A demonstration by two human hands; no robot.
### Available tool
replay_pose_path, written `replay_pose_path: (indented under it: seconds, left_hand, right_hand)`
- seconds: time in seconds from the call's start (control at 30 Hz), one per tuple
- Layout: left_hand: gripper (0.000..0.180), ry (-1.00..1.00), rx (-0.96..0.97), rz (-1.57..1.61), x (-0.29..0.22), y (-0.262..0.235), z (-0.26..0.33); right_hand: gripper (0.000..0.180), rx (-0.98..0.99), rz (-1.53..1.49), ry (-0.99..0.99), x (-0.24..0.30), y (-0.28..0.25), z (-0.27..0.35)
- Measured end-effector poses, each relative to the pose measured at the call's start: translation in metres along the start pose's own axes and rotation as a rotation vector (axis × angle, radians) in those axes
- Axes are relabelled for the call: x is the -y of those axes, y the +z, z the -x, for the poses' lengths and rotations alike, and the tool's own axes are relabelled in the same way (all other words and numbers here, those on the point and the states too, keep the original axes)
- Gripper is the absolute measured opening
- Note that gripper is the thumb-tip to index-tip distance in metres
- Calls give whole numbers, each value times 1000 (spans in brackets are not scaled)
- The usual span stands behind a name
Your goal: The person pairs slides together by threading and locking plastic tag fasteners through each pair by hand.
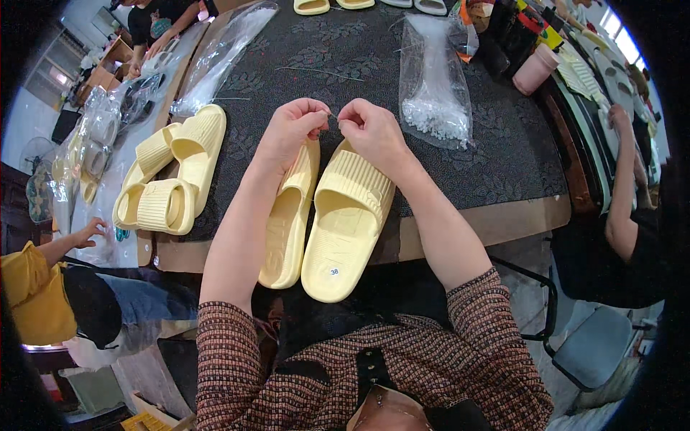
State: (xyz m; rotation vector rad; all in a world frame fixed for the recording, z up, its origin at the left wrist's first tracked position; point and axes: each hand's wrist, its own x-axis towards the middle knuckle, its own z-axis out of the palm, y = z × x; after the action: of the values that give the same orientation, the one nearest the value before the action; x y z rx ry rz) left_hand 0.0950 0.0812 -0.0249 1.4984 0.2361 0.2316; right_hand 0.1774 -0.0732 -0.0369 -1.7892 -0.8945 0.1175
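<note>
Two pale yellow slide sandals lie before me on the dark patterned table (503,154). One sandal (346,223) lies flat with its ribbed strap up. The other sandal (290,215) leans on its edge against it. My left hand (291,129) and my right hand (370,129) meet just above their toe ends. Both pinch a thin, pale tie (333,115) between fingertips. The tie is too small to make out further.
A second pair of yellow sandals (172,172) lies stacked at the left. A clear bag of white ties (435,79) sits at the right, another clear bag (223,50) at the far left. Other people sit at the left, right and far end.
</note>
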Motion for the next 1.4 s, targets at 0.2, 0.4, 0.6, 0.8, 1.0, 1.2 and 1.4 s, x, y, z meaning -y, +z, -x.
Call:
replay_pose_path:
  seconds: [0.2, 0.4, 0.6, 0.8, 1.0, 1.2, 1.4]
  left_hand:
    - [10, -18, -12, -47, -3, 3, 2]
    - [13, 26, -36, 57, 0, 2, 1]
    - [11, 9, -27, 35, 0, 0, 0]
    - [7, 1, -23, -12, -3, 4, 2]
    - [6, 17, -34, 3, -3, 6, 2]
    - [5, 39, -18, 77, 1, 0, 0]
    - [5, 46, 13, -18, -2, 7, 2]
  right_hand:
    - [15, 2, -21, -3, 2, 0, 1]
    - [15, 1, -26, 8, 6, -2, 2]
    - [14, 10, 11, -8, 4, -1, 2]
    - [14, 0, -2, -20, 2, 2, 2]
    - [14, 3, -33, -12, 0, 4, 2]
    - [15, 12, 32, -24, 1, 3, 2]
    - [18, 18, -31, -27, 1, 2, 2]
